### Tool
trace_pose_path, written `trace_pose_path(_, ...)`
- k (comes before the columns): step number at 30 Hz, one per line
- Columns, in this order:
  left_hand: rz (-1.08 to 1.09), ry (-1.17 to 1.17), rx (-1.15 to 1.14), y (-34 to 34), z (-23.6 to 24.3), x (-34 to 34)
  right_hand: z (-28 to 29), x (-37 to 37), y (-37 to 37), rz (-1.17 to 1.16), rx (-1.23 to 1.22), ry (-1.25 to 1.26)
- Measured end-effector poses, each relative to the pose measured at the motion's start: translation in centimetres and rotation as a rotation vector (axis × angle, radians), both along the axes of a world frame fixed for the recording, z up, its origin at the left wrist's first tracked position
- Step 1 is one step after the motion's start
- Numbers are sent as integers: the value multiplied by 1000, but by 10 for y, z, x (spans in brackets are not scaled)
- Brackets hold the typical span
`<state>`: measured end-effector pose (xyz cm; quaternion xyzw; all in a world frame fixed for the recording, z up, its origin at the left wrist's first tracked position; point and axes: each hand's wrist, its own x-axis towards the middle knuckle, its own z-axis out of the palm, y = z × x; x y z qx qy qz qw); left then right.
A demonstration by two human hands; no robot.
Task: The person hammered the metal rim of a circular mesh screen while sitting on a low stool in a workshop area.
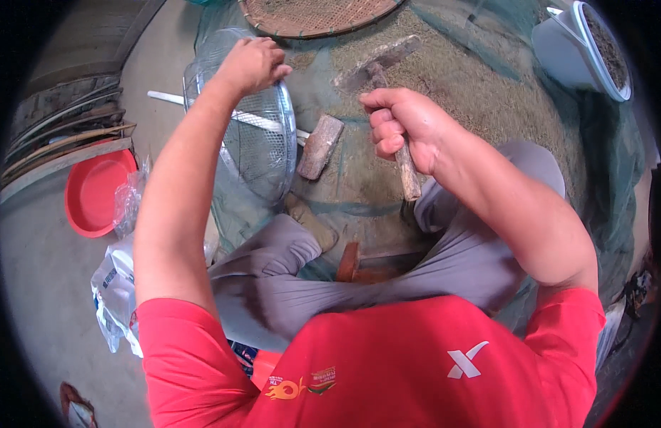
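My left hand (pixel 253 65) is at the top rim of a round wire mesh basket (pixel 255 153), its fingers curled over the edge. The basket stands tilted beside my left knee. My right hand (pixel 403 128) is closed around the wooden handle of a T-shaped tool (pixel 409 175). Its long, flat, worn head points away from me, and the handle end sticks out below my fist. Between the basket and the tool lies a mallet with a blocky, scuffed head (pixel 321 147). A pale rod (pixel 166 97), seemingly its handle, shows through the mesh.
Dry plant bits (pixel 480 93) cover a green net (pixel 366 189) on the floor. A woven bamboo tray (pixel 319 13) lies at the far side. A white bucket (pixel 576 53) with dark contents stands far right. At left are a red basin (pixel 95 192), plastic bags (pixel 116 285) and stacked sticks (pixel 70 128).
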<state>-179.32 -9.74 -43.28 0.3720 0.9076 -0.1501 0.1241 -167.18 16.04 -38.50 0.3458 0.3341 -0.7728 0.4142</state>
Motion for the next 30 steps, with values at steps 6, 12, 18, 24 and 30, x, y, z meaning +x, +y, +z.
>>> trace_pose_path(6,115,-35,421,-19,-22,39,0,0,-3,44,11,-26)
trace_pose_path(12,903,-932,364,-38,-62,134,-5,0,-4,55,-54,-71)
trace_pose_path(18,1883,-1231,599,-6,-170,242,-8,0,-4,19,-90,-78)
trace_pose_path(24,2849,-206,1860,-38,-246,306,-10,3,-4,61,-50,-112)
trace_pose_path(30,2337,67,2458,-53,-224,234,-14,1,-4,40,-33,-119)
